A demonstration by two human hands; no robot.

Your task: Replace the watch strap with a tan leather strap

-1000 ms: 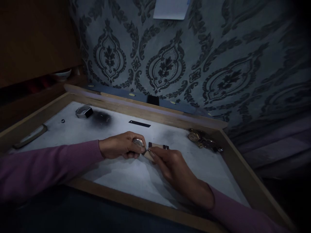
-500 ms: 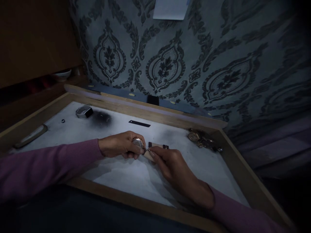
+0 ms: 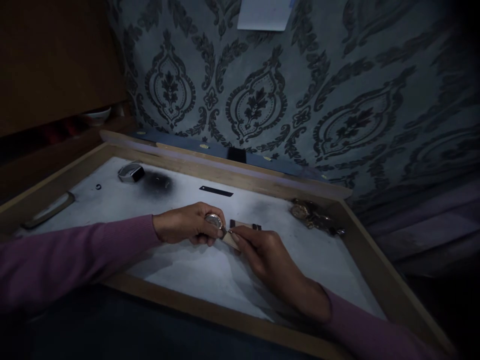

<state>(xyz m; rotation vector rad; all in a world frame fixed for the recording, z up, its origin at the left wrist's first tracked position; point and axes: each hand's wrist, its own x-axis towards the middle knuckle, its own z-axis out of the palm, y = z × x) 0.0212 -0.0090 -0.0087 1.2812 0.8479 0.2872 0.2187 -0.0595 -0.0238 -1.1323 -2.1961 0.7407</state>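
Note:
My left hand [image 3: 195, 224] is closed around a round, silver-rimmed watch [image 3: 214, 220], its thumb pressed on the near edge. From the watch's lower right side a beige strap piece [image 3: 230, 241] slants down beneath my right fingers. My right hand [image 3: 258, 245] pinches at the place where strap and case meet. Something thin seems to reach from its fingertips to the watch, too small and dark to name. Just behind the right fingers a second beige strap piece [image 3: 243, 225] with dark ends lies on the white surface.
A wooden-rimmed tray table [image 3: 176, 305] surrounds the work. On it lie a grey-banded watch [image 3: 131, 172], a small black ring [image 3: 98, 187], a curved band [image 3: 50, 212], a flat black strip [image 3: 216, 191] and a heap of watches [image 3: 302, 211] at right. A patterned wall [image 3: 257, 102] rises behind.
The hands have barely moved; my right fingertips have shifted slightly at the strap joint. The whole view has drifted a little.

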